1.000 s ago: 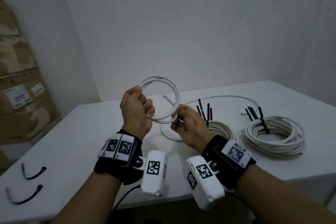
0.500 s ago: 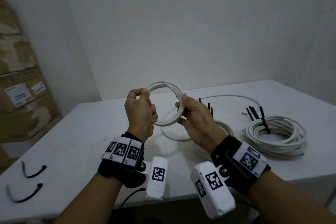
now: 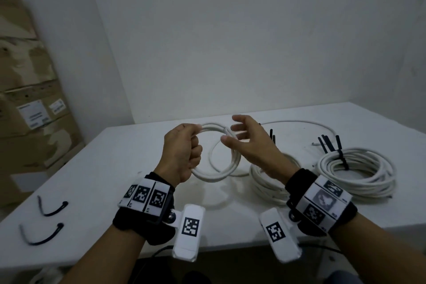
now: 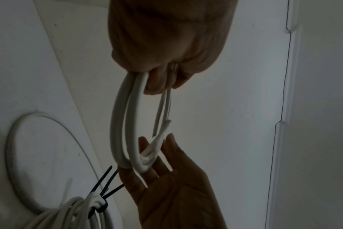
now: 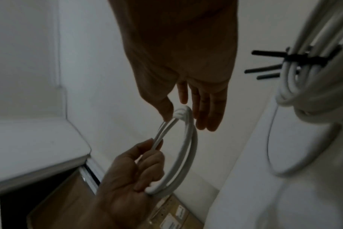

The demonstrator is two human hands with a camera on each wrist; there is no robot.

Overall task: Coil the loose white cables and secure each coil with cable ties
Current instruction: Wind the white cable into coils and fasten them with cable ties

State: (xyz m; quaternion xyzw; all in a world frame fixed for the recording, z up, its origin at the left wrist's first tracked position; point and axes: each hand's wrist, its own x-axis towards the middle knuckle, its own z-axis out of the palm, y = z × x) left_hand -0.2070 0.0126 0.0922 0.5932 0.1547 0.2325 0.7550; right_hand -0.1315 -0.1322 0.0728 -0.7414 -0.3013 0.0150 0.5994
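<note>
The left hand has its fingers curled tight round a small white cable coil, held up over the bench. The right hand has its fingers spread apart beside the coil. A tied coil is half hidden behind the right wrist.

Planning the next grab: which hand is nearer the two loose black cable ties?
Left. The left hand grips the small coil on the loose cable ties' side; the right hand hovers open farther right.
</note>
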